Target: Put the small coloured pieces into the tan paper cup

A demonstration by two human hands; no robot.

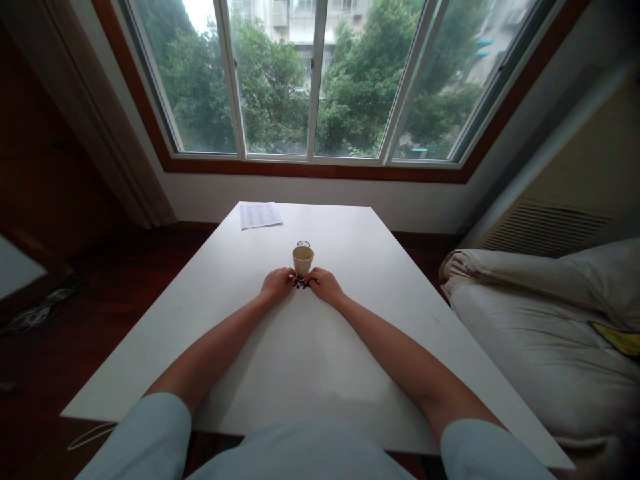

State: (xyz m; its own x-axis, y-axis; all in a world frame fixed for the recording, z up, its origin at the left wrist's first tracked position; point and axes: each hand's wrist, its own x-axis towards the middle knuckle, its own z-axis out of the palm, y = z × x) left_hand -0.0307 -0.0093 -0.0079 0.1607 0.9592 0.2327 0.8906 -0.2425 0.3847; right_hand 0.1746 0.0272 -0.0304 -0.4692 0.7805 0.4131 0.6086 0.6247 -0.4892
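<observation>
A light brown paper cup (303, 261) stands upright on the white table, its open top showing. Just in front of it lie several small dark brown pieces (300, 284), like beans or seeds, too small to name surely. My left hand (278, 285) rests on the table at the left of the pieces, fingers curled and pressed together beside the cup's base. From the right, my right hand (324, 285) touches in at the same little pile, its fingers likewise bunched. What either set of fingertips holds is too small to make out.
Behind the cup is a thin dark looped thing (303, 244). Printed sheets (261, 215) lie at the far left of the white table (320, 373). A bed or sofa with pale covers (505, 333) stands to the right; a window (315, 80) is beyond.
</observation>
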